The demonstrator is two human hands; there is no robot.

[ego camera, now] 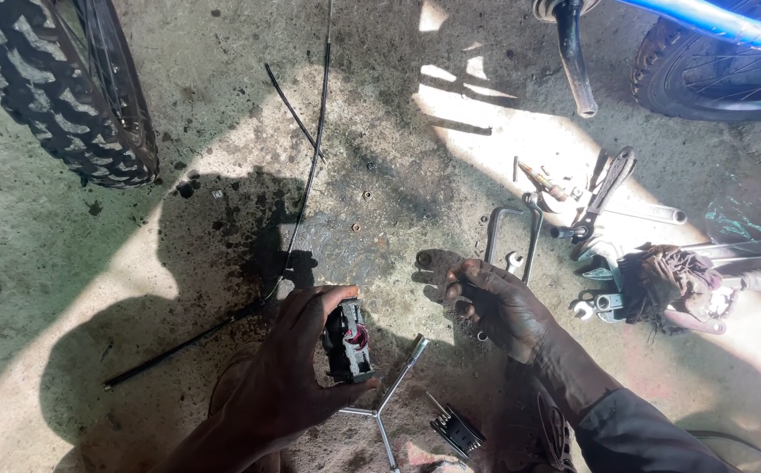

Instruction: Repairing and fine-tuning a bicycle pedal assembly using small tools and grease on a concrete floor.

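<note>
Gripping: left hand wraps a small black part with a red centre, held just above the concrete floor.
Beside left hand: black cable runs up past the knobby tyre.
Below hands: three-armed wrench lies on the floor.
Right hand: greasy, fingers loosely curled, holding nothing visible.
Right of it: rag among loose tools.
Advice: keep part steady, fingers off the red centre.

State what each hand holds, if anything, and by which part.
The left hand grips a small black part by its sides, thumb below and fingers on top. The right hand holds nothing clearly visible.
</note>
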